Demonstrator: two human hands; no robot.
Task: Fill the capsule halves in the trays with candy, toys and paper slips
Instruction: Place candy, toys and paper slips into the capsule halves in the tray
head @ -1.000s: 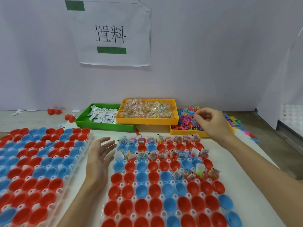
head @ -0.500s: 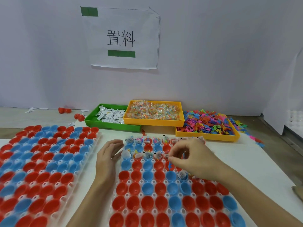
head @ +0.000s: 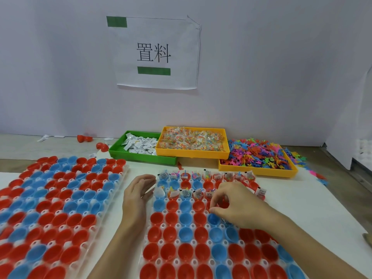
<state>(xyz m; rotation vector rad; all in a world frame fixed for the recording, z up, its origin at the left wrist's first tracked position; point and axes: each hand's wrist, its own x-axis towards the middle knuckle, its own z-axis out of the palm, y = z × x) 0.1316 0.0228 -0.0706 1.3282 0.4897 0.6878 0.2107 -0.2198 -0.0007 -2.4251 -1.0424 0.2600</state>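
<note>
Head view: right hand [head: 239, 206] pinches something tiny I cannot make out over a blue cup [head: 213, 218] mid-tray [head: 161, 225], left hand [head: 136, 194] flat and loose beside it; a bump could spill filled cups.

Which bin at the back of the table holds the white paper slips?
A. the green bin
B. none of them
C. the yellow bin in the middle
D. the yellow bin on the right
A: the white paper slips lie in the green bin, leftmost of the three.
</note>
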